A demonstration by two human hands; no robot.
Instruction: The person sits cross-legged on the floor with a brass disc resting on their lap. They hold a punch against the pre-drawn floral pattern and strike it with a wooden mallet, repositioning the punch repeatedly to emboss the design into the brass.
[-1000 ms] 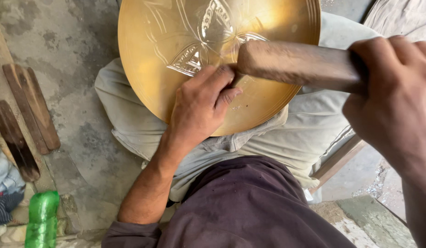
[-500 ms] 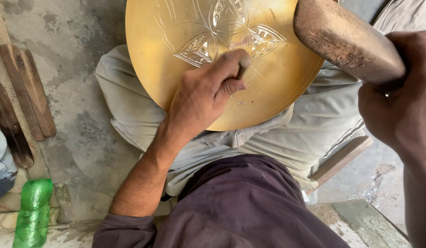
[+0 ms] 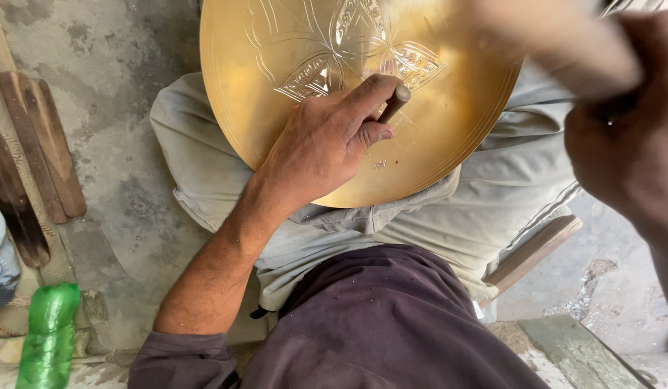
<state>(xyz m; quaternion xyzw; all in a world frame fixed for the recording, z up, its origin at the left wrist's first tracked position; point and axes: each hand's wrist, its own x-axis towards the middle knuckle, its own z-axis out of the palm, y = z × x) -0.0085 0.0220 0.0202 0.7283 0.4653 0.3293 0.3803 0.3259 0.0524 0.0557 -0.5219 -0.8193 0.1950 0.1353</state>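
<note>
Head view: round brass plate (image 3: 449, 155) w/ engraved petals is rested on lap. Left hand (image 3: 326, 144) is curled round metal punch (image 3: 393, 103), tip on plate. Right hand (image 3: 625, 137) is fisted on blurred wooden mallet (image 3: 557, 43), approx. above plate.

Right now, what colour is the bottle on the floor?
Green, see-through plastic bottle, lower left in the head view.

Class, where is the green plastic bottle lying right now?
In the head view, the green plastic bottle lies bottom left on the concrete floor, left of the person's left arm.
</note>
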